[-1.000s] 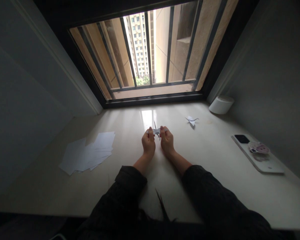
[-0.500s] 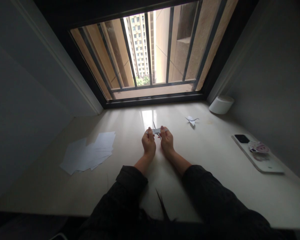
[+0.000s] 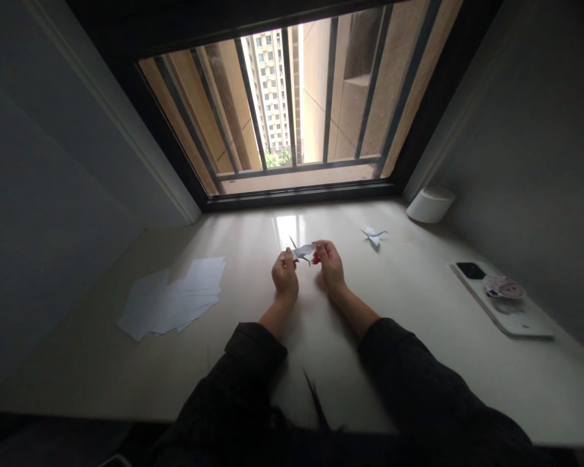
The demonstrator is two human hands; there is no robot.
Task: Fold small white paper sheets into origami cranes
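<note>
Take the folded paper (image 3: 304,251) as the clock centre, with the window (image 3: 311,104) at 12 o'clock. The folded paper is held over the worktop (image 3: 253,279), straight ahead of you. The fingers of your left hand (image 3: 285,275) are closed on its 9 o'clock wing; those of your right hand (image 3: 331,261) pinch the outer tip of its 3 o'clock wing. One thin point projects towards 11 o'clock, the other towards 5 o'clock.

To work the wings well, anchor the paper with the left pinch and apply only light, even tension with the right. Draw outward along the line from 9 to 3 o'clock; a skewed pull is likely to twist the centre. Leave both thin points free of the fingers, as they probably bend easily. Check symmetry against the paper crane (image 3: 372,236), which lies between 2 and 3 o'clock. Leave the loose sheets (image 3: 175,298), between 8 and 9 o'clock, undisturbed
</note>
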